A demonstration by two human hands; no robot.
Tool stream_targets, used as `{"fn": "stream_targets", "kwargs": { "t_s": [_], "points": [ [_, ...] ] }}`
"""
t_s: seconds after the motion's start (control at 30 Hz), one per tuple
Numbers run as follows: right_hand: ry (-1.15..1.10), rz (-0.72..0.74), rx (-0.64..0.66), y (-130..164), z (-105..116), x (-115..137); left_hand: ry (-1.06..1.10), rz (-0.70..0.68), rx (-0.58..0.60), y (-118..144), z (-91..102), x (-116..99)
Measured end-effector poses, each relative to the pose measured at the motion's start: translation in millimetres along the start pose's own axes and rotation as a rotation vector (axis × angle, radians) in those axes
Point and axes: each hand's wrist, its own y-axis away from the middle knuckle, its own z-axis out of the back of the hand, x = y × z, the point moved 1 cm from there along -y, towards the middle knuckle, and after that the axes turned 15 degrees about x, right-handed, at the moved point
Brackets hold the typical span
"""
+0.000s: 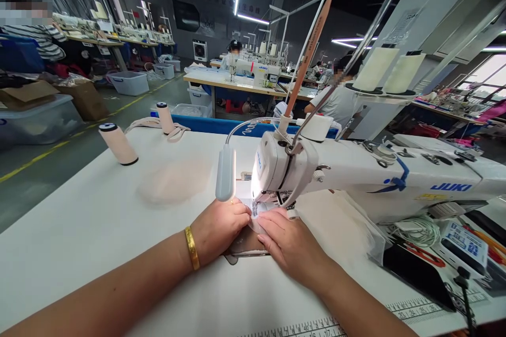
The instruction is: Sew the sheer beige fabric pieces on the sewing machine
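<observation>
My left hand [222, 222], with a gold bracelet [192, 247] at its wrist, lies left of the presser foot [255, 208]. Its fingers are curled and pressed together at the edge of a small, pale, thin fabric piece [256, 224]. From the right, my right hand [290, 239] reaches in with fingers stretched out on the fabric and the thumb apart. The fabric passes under the foot of a white sewing machine [272, 163]; my fingers partly cover it. A lamp [226, 174] on a bendy neck lights the stitching spot.
Thread cones [118, 145] stand at the table's left rear, beside beige strips [179, 131]. Sheer pale fabric [158, 181] lies left, more [336, 221] under the machine arm. At right are a black case [419, 274], cord [415, 231] and a white box [462, 247]. Co-workers sit beyond.
</observation>
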Motion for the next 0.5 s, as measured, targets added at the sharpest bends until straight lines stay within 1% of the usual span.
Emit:
{"fn": "stream_targets", "kwargs": {
  "t_s": [0.17,0.23,0.37,0.43,0.5],
  "points": [
    [-0.013,-0.024,0.006,-1,-1,-1,-0.004,0.027,0.009,-1,-1.1,3],
    [-0.01,-0.025,-0.002,-1,-1,-1,0.011,0.063,0.039,-1,0.3,3],
    [-0.01,-0.006,-0.051,0,1,-1,0.016,0.244,0.199,-4,8.1,0],
    [-0.033,0.025,-0.063,1,2,0,-0.035,0.336,0.274,-7,14.1,-5],
    [-0.064,0.077,-0.063,2,4,2,-0.086,0.389,0.315,-9,20.4,-13]
  ]
}}
